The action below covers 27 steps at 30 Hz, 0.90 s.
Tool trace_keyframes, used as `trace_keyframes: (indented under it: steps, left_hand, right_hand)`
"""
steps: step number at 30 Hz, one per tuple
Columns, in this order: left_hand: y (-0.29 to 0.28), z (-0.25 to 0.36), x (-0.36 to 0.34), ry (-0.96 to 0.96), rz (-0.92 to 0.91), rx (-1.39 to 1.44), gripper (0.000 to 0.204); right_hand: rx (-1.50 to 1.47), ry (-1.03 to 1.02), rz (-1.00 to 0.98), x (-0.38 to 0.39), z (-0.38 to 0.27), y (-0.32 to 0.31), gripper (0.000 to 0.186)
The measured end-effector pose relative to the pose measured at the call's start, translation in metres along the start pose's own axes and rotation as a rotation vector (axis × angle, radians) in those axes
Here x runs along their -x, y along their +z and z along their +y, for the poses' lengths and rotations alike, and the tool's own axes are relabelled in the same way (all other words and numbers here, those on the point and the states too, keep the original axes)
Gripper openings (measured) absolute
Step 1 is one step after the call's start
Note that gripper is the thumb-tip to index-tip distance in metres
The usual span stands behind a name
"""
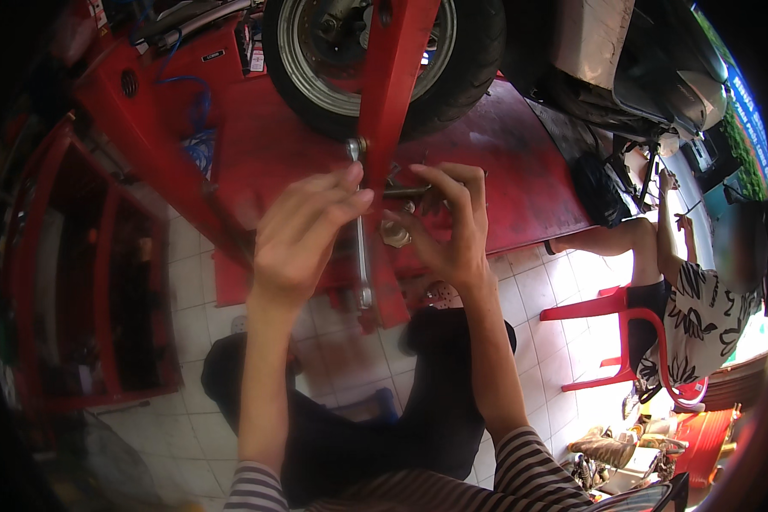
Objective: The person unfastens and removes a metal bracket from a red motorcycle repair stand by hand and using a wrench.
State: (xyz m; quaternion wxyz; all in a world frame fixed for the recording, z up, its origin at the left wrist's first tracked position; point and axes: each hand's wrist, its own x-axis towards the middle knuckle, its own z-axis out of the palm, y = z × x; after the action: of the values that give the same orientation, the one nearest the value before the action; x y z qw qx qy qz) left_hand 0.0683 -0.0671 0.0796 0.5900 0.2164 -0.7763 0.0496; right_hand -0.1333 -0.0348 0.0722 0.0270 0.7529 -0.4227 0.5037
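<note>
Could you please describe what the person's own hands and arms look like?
The left hand and right hand are both ungloved. Forearms are bare up to the left sleeve and right sleeve, both striped dark and pale. No watch or bracelet shows.

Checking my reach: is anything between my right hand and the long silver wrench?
Yes, the red beam, in this view: your right hand is mostly right of it, the long silver wrench along its left edge.

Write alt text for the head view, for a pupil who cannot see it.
A person's bare left hand and right hand flank a red beam, a silver wrench between them. Beyond is a tyred wheel; at right, another person sits on a red chair.
</note>
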Motion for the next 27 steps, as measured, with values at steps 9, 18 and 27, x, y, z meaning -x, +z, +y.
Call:
trace_keyframes:
  steps: [9,18,27]
  left_hand:
    - [0.006,0.009,-0.01,0.044,-0.001,-0.279,0.022]
    - [0.008,0.006,-0.01,0.016,0.015,-0.206,0.023]
    - [0.012,0.006,-0.012,-0.035,0.009,-0.082,0.024]
  right_hand:
    - [-0.146,0.317,-0.086,-0.015,-0.001,0.034,0.041]
    - [-0.117,0.246,-0.018,-0.016,0.002,0.037,0.042]
    - [-0.127,0.263,-0.02,-0.017,0.004,0.036,0.042]
